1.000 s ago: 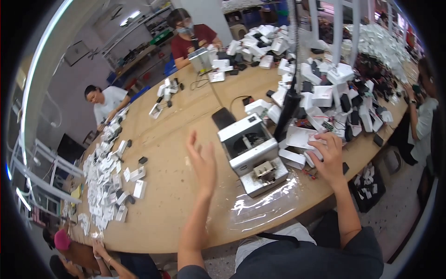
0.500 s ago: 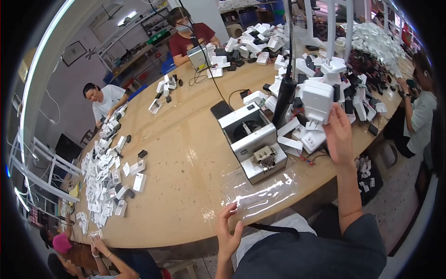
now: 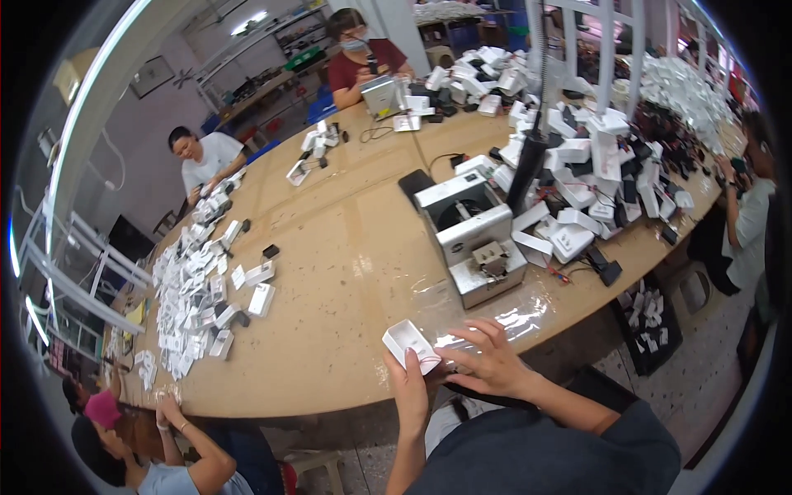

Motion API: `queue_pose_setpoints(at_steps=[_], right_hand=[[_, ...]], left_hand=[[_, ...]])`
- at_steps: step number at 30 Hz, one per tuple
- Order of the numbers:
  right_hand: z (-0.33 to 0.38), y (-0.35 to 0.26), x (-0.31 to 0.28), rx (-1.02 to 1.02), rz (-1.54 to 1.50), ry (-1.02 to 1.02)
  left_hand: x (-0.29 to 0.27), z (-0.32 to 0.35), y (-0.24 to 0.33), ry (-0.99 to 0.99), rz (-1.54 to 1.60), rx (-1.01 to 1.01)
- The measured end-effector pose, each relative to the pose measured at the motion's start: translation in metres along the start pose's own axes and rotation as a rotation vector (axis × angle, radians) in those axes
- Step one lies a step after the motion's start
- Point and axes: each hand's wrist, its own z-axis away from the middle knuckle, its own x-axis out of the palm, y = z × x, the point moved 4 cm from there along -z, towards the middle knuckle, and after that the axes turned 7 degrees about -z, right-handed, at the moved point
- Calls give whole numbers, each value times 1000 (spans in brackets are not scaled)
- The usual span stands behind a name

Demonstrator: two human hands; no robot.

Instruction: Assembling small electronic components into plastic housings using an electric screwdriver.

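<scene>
Near the table's front edge, my left hand [image 3: 407,394] grips a white plastic housing [image 3: 403,337], its thumb along the near side. The open, hollow face of the housing points up, and a thin red wire loops at its near right corner. My right hand [image 3: 488,360] is just right of it, fingers spread and holding nothing; whether a fingertip touches the wire I cannot tell. Beyond my hands stands a silver metal bench machine [image 3: 480,239] with a small block on its front. Clear plastic film [image 3: 528,312] covers the table beneath it.
A large heap of white housings [image 3: 569,239] and black parts fills the right side, with a black adapter [image 3: 604,266] at its edge. A black power screwdriver [image 3: 526,169] hangs over the machine. White pieces [image 3: 194,305] are piled at left. Co-workers sit around the table [image 3: 330,330].
My right hand has come from the heap at right to the front edge, and its fingers have let go. A white housing is now in my left hand, which was empty before.
</scene>
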Motion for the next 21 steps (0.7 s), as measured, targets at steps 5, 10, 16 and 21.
queue_pose_setpoints(at_steps=[5, 10, 16, 21], right_hand=[[30, 23, 21, -131, 178, -315], [34, 18, 37, -199, 89, -333], [-5, 10, 48, -17, 28, -415], [-1, 13, 53, -190, -213, -452]], left_hand=[[-33, -12, -18, 11, -410, 78], [-31, -19, -20, 3, -865, 319], [-32, -7, -6, -44, -954, 467], [-42, 15, -17, -81, -795, 509]])
